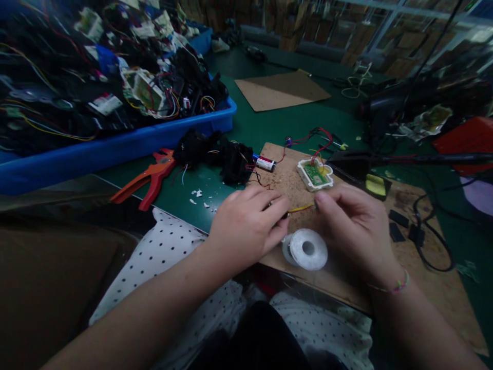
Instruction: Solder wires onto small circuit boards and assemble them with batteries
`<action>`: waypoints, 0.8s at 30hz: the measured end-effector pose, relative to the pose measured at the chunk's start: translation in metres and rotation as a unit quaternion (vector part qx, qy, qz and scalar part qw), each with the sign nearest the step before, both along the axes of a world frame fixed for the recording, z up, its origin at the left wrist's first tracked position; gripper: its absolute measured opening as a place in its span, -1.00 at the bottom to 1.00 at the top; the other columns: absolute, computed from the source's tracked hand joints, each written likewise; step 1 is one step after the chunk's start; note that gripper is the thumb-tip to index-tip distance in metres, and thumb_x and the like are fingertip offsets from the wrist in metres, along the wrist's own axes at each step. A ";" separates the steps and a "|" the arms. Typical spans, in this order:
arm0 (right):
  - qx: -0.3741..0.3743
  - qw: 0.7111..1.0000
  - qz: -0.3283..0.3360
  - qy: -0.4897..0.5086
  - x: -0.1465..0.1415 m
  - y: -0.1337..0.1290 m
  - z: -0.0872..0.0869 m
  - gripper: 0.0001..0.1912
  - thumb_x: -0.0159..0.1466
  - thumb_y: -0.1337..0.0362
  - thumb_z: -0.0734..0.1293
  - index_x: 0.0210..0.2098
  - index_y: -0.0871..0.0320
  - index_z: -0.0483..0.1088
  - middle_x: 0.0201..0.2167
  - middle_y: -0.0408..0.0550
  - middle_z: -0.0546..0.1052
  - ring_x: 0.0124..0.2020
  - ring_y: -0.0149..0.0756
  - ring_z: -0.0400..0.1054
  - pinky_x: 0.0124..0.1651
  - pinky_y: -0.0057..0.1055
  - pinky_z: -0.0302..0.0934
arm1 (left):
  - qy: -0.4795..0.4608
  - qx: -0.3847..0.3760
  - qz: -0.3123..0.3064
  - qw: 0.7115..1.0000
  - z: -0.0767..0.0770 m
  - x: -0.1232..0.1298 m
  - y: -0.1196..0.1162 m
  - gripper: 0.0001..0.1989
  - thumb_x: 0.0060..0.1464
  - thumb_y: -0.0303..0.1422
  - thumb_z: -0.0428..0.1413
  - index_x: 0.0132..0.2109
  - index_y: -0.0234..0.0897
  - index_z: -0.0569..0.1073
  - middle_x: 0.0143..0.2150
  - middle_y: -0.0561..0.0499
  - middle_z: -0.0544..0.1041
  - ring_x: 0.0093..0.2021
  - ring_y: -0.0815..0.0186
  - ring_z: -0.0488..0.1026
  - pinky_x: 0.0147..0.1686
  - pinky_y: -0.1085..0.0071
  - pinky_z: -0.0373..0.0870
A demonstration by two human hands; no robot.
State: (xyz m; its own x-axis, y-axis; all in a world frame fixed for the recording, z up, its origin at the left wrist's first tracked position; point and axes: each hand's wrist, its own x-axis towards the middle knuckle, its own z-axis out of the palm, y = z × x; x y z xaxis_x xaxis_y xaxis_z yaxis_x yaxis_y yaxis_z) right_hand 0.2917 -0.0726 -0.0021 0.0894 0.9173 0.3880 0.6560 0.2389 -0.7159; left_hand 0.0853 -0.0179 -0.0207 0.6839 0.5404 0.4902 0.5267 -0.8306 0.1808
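Observation:
My left hand (248, 221) is closed over a small dark part that its fingers mostly hide. A short yellow wire (300, 208) runs from there to my right hand (358, 228), whose thumb and forefinger pinch its far end. Just below the wire, a pale spool (319, 258) stands on the brown board (287, 182). Beyond my hands lies a white housing (327, 184) with a green circuit board (315, 174) inside and red and yellow wires attached. Left of it, a battery cell (265, 163) touches a black assembly (235, 162) with thin wires.
Red-handled pliers (152, 177) lie at the table's left edge. A blue tray (192, 128) heaped with black wired parts fills the back left. A flat cardboard sheet (281, 91) lies farther back. A black cable (435, 264) loops at right near small black pieces (398, 218).

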 end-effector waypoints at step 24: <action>0.017 0.955 -0.095 0.280 0.018 0.025 -0.017 -0.58 0.36 -0.09 0.27 -0.30 0.10 0.56 -0.47 -0.15 0.40 -0.49 -0.46 0.17 -0.42 -0.44 0.07 | -0.455 -0.254 -0.012 0.853 0.095 0.011 0.068 -0.76 0.41 -0.28 0.01 -0.23 -0.27 0.45 -0.38 0.05 0.56 -0.38 0.36 0.50 -0.36 0.43 0.43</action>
State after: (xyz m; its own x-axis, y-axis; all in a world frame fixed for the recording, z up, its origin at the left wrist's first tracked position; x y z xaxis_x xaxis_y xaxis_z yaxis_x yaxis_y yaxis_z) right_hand 0.3100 -0.0471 -0.0189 0.4544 0.8518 0.2607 0.2068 0.1838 -0.9610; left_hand 0.0965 0.0498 0.0742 0.1585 0.8330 0.5301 -0.0404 -0.5309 0.8464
